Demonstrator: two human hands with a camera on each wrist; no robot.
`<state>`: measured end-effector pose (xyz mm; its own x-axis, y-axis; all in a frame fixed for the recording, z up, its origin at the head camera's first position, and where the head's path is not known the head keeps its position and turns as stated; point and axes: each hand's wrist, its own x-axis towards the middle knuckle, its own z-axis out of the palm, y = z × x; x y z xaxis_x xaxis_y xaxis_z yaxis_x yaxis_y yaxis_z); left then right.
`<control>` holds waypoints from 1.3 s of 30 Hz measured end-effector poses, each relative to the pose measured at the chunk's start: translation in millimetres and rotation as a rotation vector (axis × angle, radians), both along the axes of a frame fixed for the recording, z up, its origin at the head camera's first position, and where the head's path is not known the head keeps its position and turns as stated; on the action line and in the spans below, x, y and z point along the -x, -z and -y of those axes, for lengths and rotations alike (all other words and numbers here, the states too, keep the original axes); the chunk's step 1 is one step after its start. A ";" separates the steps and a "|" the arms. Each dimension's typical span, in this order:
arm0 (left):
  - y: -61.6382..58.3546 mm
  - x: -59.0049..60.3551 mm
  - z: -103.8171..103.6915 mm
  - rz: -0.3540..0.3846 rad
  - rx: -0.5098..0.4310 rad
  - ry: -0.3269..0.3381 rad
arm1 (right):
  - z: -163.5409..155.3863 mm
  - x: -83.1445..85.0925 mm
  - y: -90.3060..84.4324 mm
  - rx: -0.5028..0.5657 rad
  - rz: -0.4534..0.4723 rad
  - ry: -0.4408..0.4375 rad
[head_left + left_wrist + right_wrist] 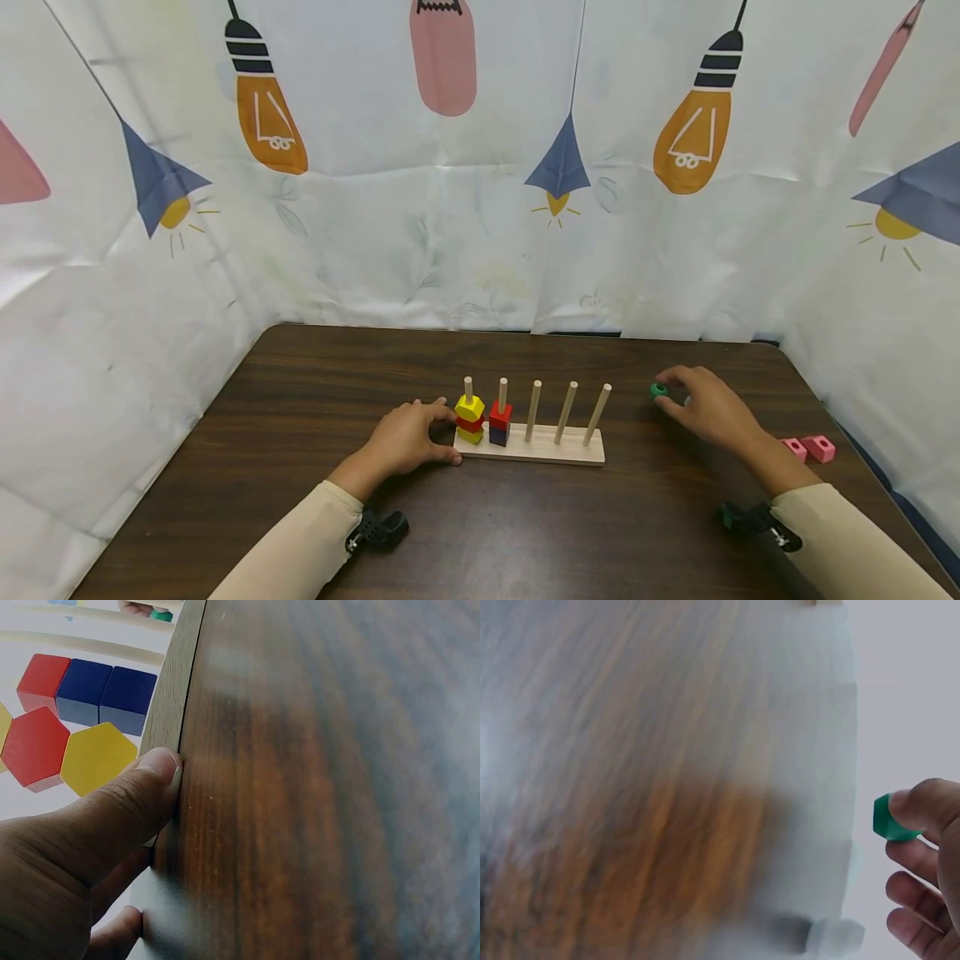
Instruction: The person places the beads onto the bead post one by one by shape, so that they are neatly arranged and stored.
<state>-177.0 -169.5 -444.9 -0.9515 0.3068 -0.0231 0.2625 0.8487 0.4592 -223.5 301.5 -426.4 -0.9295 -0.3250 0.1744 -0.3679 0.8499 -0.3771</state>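
Observation:
A wooden peg stand (555, 450) with upright rods lies across the table. My left hand (408, 433) grips its left end, the thumb (142, 787) on the front edge of the base and fingers around behind. Yellow and red hexagonal blocks (470, 408) are stacked on the leftmost rod. The second rod carries a red block (500, 414) above dark blue blocks (84, 688); the other three rods are bare. Off to the right of the stand, my right hand (705, 407) pinches a green block (892, 819) between thumb and forefinger, with the remaining fingers loosely bent.
Pink blocks (817, 449) lie on the table by my right forearm. A blurred pale piece (836, 937) shows low in the right wrist view. Behind the brown table (337, 375) hangs a white printed cloth (360, 233), which also runs along both sides.

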 end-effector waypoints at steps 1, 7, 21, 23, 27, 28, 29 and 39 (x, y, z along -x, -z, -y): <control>0.0 0.1 0.0 0.001 -0.001 -0.001 | 2.1 -1.1 -2.5 0.000 -0.004 -0.002; 1.3 0.8 0.5 -0.002 -0.011 0.003 | 14.9 -9.5 -19.1 0.006 -0.016 -0.020; 2.1 0.2 1.4 0.007 0.000 0.011 | 39.4 -30.0 -56.9 0.048 -0.139 -0.088; 2.2 0.3 1.3 0.006 0.000 0.011 | 43.9 -33.3 -62.9 0.054 -0.158 -0.101; 1.6 0.3 1.2 0.007 -0.006 0.010 | 53.8 -39.1 -74.5 0.065 -0.195 -0.138; 1.4 0.3 1.2 0.007 -0.005 0.010 | 56.4 -40.2 -77.0 0.067 -0.205 -0.145; 1.2 0.2 1.2 0.008 -0.004 0.009 | 58.8 -41.0 -79.3 0.068 -0.214 -0.150; 0.3 -0.1 0.8 0.016 -0.005 0.005 | 77.7 -44.2 -96.0 0.100 -0.252 -0.180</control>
